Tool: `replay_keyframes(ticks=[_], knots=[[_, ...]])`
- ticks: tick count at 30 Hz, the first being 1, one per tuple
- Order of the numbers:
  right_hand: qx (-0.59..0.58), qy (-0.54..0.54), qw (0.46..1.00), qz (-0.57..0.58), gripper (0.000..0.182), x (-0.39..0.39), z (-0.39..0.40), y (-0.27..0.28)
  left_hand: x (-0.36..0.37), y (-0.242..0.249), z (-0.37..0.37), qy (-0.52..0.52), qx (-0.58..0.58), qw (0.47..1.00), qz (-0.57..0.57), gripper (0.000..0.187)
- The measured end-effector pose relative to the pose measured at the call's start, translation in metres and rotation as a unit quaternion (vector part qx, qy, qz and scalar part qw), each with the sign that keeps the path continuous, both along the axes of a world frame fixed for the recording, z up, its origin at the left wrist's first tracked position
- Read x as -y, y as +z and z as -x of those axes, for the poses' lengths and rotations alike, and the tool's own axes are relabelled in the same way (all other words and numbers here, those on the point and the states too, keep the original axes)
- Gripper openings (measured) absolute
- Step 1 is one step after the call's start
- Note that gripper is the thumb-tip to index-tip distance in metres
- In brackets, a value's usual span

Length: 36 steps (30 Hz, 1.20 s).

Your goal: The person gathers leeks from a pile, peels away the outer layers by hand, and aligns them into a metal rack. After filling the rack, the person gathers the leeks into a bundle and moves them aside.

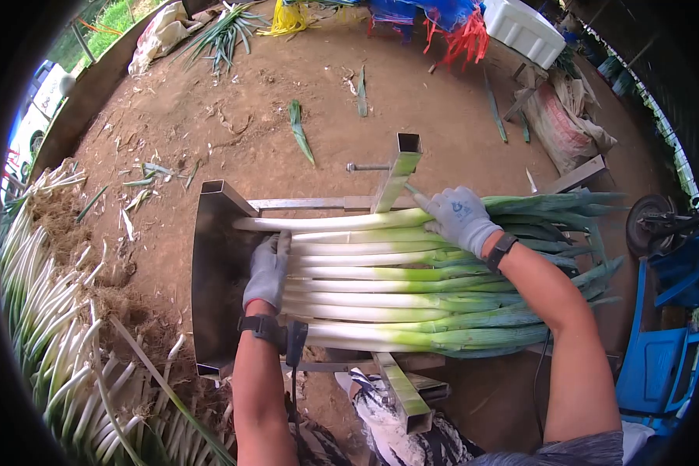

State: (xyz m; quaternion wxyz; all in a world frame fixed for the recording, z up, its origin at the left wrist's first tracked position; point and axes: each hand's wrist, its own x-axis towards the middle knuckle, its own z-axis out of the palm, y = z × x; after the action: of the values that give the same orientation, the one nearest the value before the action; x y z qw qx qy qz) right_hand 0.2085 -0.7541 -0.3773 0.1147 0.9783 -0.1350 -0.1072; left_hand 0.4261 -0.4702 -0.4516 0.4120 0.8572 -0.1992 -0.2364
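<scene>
Long leeks (349, 283) lie side by side across a metal frame, white ends to the left and green leaves to the right. My left hand (266, 272), in a grey glove, lies along their white ends with its fingers stretched away from me, beside the upright metal plate (216, 272). My right hand (460, 220), also gloved, is closed on the farthest leek (342, 224) where it turns green. A thin pale strip sticks out by its fingertips. Near my left wrist is a black tool (296, 342) with a cable.
Many leeks with roots (62, 342) are heaped at the left. Square metal posts (400, 175) rise at the frame's far and near sides. Loose leaves (301, 133) litter the dirt floor. A white foam box (524, 31), a sack (563, 124) and a blue chair (656, 365) stand around.
</scene>
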Motion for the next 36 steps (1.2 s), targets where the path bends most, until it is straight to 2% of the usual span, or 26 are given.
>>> replay_keyframes(ticks=[3,6,7,10,12,13,16,17,20,22,24,26,28,29,30,31,32,33,35,36], knots=[[-0.001,0.024,1.0,0.015,0.048,0.007,0.003,-0.021,0.011,-0.006,0.003,0.055,0.04,0.998,-0.017,0.041],[0.031,0.038,0.998,0.03,0.046,0.005,0.007,-0.038,0.013,-0.01,-0.004,0.044,0.092,0.993,-0.064,0.04],[0.055,0.037,0.997,0.03,0.045,0.0,0.008,-0.04,0.012,-0.002,-0.002,0.069,0.033,0.995,-0.057,0.04],[0.102,0.025,0.994,0.025,0.042,-0.008,0.011,-0.029,0.007,-0.005,-0.011,0.052,0.049,0.996,-0.052,0.041],[0.097,-0.01,0.995,0.002,0.042,-0.016,0.014,-0.025,0.002,-0.003,-0.018,0.073,0.014,0.996,-0.052,0.042],[0.105,0.006,0.994,-0.01,0.042,-0.015,0.017,-0.03,0.001,-0.001,-0.019,0.083,-0.006,0.995,-0.051,0.042],[0.149,0.052,0.987,-0.042,0.042,0.01,0.023,-0.049,0.011,0.016,-0.018,0.082,0.043,0.986,-0.139,0.045],[0.176,0.067,0.98,-0.058,0.042,0.022,0.022,-0.068,0.01,0.017,-0.021,0.061,0.029,0.991,-0.118,0.047],[0.219,0.068,0.964,-0.133,0.04,0.037,0.019,-0.094,0.015,0.018,-0.025,0.037,0.103,0.98,-0.167,0.049],[0.211,0.051,0.965,-0.15,0.04,0.039,0.022,-0.095,0.021,0.018,-0.021,0.03,0.135,0.972,-0.192,0.044],[0.183,0.034,0.975,-0.119,0.04,0.041,0.031,-0.085,0.03,0.016,-0.011,0.044,0.158,0.963,-0.213,0.041],[0.167,0.039,0.981,-0.093,0.04,0.035,0.018,-0.073,0.033,-0.019,-0.015,0.056,0.205,0.953,-0.216,0.038],[0.108,0.018,0.986,-0.124,0.04,0.013,0.0,-0.042,0.022,0.009,-0.002,0.0,0.108,0.979,-0.173,0.044],[0.055,-0.007,0.985,-0.161,0.041,-0.001,-0.007,-0.013,0.016,0.04,0.008,-0.046,0.056,0.976,-0.205,0.053],[0.035,-0.032,0.987,-0.15,0.04,-0.006,-0.011,-0.01,0.004,0.034,0.014,-0.099,0.097,0.97,-0.198,0.06],[0.013,-0.059,0.988,-0.14,0.04,-0.009,-0.01,-0.009,-0.013,0.071,0.036,-0.142,0.077,0.972,-0.171,0.062],[0.038,-0.059,0.992,-0.105,0.041,-0.009,-0.006,-0.016,-0.028,0.103,0.052,-0.185,0.049,0.967,-0.166,0.06],[0.063,-0.057,0.994,-0.07,0.041,-0.01,-0.006,-0.022,-0.051,0.105,0.065,-0.222,0.103,0.965,-0.097,0.058],[0.069,-0.048,0.996,-0.038,0.043,-0.036,-0.009,0.005,-0.108,0.138,0.097,-0.24,0.088,0.967,-0.008,0.05],[0.078,-0.057,0.994,-0.06,0.046,-0.048,-0.01,0.018,-0.143,0.146,0.113,-0.233,0.093,0.968,0.027,0.047]])
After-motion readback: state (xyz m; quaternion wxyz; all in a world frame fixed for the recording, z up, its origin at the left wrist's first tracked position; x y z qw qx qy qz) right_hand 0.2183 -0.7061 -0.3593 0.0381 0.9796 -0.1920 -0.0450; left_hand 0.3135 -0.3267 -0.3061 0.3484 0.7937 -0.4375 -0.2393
